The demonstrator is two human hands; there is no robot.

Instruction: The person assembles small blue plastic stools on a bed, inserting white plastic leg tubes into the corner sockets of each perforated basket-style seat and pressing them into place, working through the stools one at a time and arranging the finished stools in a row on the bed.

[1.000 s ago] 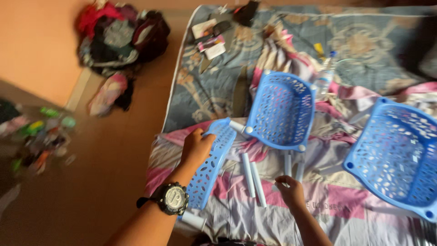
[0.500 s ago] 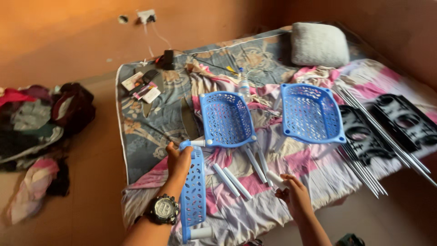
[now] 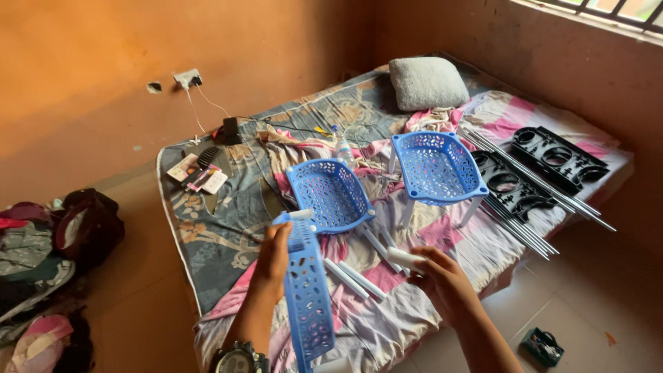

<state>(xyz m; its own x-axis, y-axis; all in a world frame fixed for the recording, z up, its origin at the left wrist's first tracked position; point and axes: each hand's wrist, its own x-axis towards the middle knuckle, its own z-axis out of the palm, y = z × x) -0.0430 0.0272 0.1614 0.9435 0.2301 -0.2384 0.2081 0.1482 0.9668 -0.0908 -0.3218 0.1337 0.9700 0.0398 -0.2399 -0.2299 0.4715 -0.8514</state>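
Observation:
My left hand [image 3: 271,259] grips the edge of a blue perforated plastic tray [image 3: 309,293], held on its side over the near corner of the mattress; a white leg tube sticks out at its top. My right hand [image 3: 442,280] holds a short white plastic tube [image 3: 404,259]. Two more white tubes [image 3: 352,278] lie on the pink sheet between my hands. Behind them a second blue tray [image 3: 330,195] lies on the bed, and a third blue tray [image 3: 437,167] stands on white legs to its right.
The mattress [image 3: 207,228] lies on the floor in an orange-walled corner. Black plastic frames [image 3: 545,162] and long metal rods [image 3: 532,186] lie at its right side, a grey pillow [image 3: 426,83] at the head. A clothes heap [image 3: 48,262] lies on the left.
My view has risen and swung right, showing more of the bed and wall. My right hand has picked a white tube up off the sheet. The left hand still holds the tray.

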